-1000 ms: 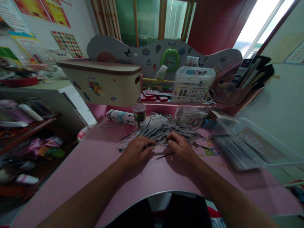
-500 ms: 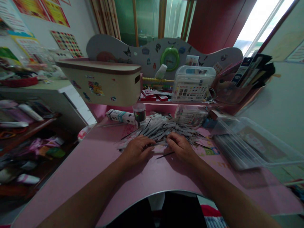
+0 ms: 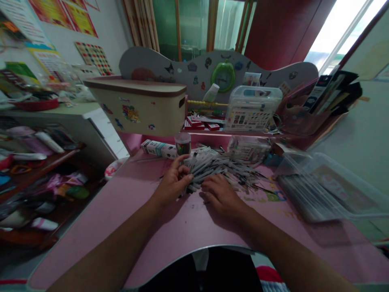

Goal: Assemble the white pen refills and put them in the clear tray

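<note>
A loose heap of thin grey-white pen refills point(image 3: 209, 162), several with dark ends, lies across the middle of the pink desk. My left hand point(image 3: 172, 184) is against the heap's left side, index finger stretched out and thumb apart; no refill shows clearly gripped in it. At the front edge of the heap rests my right hand point(image 3: 220, 196), fingers bent forward and somewhat apart, palm down. Its fingertips are near the refill ends, and what lies under them is partly hidden. Just behind my left hand stands a clear cup point(image 3: 182, 143) with dark contents.
A clear plastic bin point(image 3: 343, 186) holding a bundle of grey sticks stands right on the pink desk point(image 3: 121, 211). A white box point(image 3: 159, 149) lies at back left. Above are a lidded cream bin point(image 3: 136, 109), a clear carry case point(image 3: 253, 109) and a green clock point(image 3: 223, 77).
My left hand has lifted and turned up along the heap's left side. My right hand has shifted slightly left and down. The dark stick near its thumb is no longer visible there. The view has shifted slightly.
</note>
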`<state>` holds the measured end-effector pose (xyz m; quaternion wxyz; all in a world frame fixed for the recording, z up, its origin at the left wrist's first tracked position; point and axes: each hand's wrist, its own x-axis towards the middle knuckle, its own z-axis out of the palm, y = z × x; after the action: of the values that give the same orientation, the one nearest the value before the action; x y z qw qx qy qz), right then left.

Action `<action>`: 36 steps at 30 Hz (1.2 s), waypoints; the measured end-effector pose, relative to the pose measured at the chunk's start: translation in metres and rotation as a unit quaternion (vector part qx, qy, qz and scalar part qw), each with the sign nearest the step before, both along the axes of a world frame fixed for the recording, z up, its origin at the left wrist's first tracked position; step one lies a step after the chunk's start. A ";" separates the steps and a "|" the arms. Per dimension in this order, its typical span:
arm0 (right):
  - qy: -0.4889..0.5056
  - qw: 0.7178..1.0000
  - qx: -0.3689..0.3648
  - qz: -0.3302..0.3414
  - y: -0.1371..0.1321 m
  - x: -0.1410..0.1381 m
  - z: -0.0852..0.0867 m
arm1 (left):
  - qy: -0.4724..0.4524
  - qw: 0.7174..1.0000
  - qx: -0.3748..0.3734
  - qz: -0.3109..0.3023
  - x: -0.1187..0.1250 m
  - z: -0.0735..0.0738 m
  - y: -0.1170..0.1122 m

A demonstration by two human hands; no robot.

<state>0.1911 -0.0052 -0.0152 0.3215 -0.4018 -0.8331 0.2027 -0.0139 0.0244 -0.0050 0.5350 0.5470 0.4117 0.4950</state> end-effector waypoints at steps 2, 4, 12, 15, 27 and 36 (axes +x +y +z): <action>-0.041 0.999 0.018 -0.003 -0.004 -0.008 -0.001 | -0.030 1.000 -0.001 0.005 0.001 0.002 0.000; -0.076 0.996 0.035 -0.007 -0.005 -0.013 -0.004 | -0.049 0.999 -0.003 0.012 0.002 0.004 0.000; -0.131 0.988 0.079 -0.020 0.000 -0.015 -0.014 | -0.116 0.990 -0.080 0.029 0.001 -0.001 0.005; -0.142 0.986 0.082 -0.015 0.000 -0.017 -0.015 | -0.119 0.989 -0.081 0.045 0.001 -0.004 0.006; -0.019 0.998 0.012 -0.060 0.000 -0.009 -0.005 | -0.102 0.985 -0.084 0.109 0.006 0.001 0.004; 0.119 0.985 -0.110 -0.065 0.001 -0.003 -0.004 | -0.150 0.972 -0.132 0.120 0.007 0.001 0.002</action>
<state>0.1882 -0.0041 -0.0189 0.3847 -0.4611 -0.7336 0.3181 -0.0066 0.0268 -0.0041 0.5951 0.3376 0.4511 0.5731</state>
